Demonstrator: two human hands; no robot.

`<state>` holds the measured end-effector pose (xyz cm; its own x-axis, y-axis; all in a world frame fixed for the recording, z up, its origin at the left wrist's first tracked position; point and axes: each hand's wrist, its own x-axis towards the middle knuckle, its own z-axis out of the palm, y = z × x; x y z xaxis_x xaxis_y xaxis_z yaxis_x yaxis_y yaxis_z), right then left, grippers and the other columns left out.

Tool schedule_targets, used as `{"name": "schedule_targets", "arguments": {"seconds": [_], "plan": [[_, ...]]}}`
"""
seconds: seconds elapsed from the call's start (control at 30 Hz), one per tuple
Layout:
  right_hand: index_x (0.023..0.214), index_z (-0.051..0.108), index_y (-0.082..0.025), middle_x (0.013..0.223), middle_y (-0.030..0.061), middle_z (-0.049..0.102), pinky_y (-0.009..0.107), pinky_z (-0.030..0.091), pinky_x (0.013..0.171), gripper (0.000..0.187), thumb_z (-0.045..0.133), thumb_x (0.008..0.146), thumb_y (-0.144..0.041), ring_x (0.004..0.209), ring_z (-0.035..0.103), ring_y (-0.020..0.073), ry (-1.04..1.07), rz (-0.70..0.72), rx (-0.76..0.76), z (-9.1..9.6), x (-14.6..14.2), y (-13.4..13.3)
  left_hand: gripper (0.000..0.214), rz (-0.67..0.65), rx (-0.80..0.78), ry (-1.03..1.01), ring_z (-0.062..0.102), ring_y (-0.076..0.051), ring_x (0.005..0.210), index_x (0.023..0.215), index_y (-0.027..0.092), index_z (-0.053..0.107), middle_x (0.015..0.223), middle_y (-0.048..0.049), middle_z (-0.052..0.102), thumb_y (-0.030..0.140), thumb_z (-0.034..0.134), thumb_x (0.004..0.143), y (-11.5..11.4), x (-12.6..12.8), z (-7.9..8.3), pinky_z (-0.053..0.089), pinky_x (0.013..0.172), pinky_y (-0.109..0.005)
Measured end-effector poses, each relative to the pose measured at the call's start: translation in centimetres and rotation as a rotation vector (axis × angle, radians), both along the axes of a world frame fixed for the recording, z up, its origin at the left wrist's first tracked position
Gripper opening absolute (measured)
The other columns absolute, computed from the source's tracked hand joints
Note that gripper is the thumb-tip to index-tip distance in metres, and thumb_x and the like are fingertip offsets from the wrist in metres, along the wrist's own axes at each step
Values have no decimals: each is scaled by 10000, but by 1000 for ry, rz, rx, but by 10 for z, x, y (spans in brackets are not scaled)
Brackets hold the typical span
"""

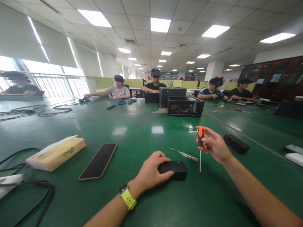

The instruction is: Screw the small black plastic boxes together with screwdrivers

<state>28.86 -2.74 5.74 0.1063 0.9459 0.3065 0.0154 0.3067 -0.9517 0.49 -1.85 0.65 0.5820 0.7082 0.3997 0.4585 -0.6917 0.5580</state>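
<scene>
My left hand (153,168) grips the left end of a small black box (179,171) that rests on the green tabletop, thumb along its near side and fingers over the top. In my right hand (216,145) is an orange and black screwdriver (201,137), held upright by its handle with the thin metal shaft pointing down. The tip is to the right of the box, apart from it. Between the two, a slim second screwdriver (187,155) with a clear handle lies on the table behind the box. Another black block (236,143) lies to the right of my right hand.
A phone (99,161) and a tissue pack (56,153) lie to the left, near black cables (44,195) and a white power strip (9,184). Farther back stand black computer cases (186,107). Several people sit around the far table edge. An orange-handled screwdriver (239,110) lies at far right.
</scene>
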Motion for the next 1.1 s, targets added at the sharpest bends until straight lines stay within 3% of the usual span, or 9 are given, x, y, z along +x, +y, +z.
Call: {"name": "schedule_targets", "arguments": {"seconds": [0.1, 0.27, 0.57, 0.93, 1.1], "plan": [[1224, 526, -203, 762, -4, 668, 230, 395, 373, 522, 655, 720, -245, 446, 528, 106, 37, -11, 112, -7, -19, -3, 332, -5, 1, 5, 598, -232, 965, 1072, 202, 699, 1040, -59, 618, 317, 755, 766, 0, 0, -1, 503, 866, -354], [1217, 515, -217, 773, -10, 666, 235, 424, 388, 473, 654, 764, -232, 473, 562, 112, 64, -58, 224, -12, -20, -2, 341, -17, 1, 5, 591, -228, 965, 1078, 195, 690, 1041, -59, 611, 310, 758, 765, 0, 0, -2, 499, 860, -345], [1212, 476, -243, 833, -7, 659, 249, 474, 418, 449, 653, 800, -271, 521, 598, 123, 37, -116, 280, -17, -30, -1, 321, -39, -18, -16, 585, -218, 952, 1068, 201, 670, 1025, -48, 599, 291, 753, 771, 0, 0, -2, 494, 852, -335], [1231, 465, -248, 860, 1, 661, 275, 507, 456, 441, 642, 829, -286, 574, 625, 143, -44, -90, 282, -21, -36, -3, 383, -43, -14, -3, 579, -228, 966, 1078, 214, 666, 1032, -45, 596, 278, 788, 721, 2, 0, -3, 494, 851, -337], [1230, 457, -248, 860, 4, 659, 267, 496, 444, 445, 641, 827, -291, 586, 638, 152, -72, -110, 295, -19, -38, -6, 413, -45, -10, -7, 582, -231, 957, 1114, 216, 663, 1040, -53, 591, 372, 783, 751, 0, 0, -4, 500, 838, -341]]}}
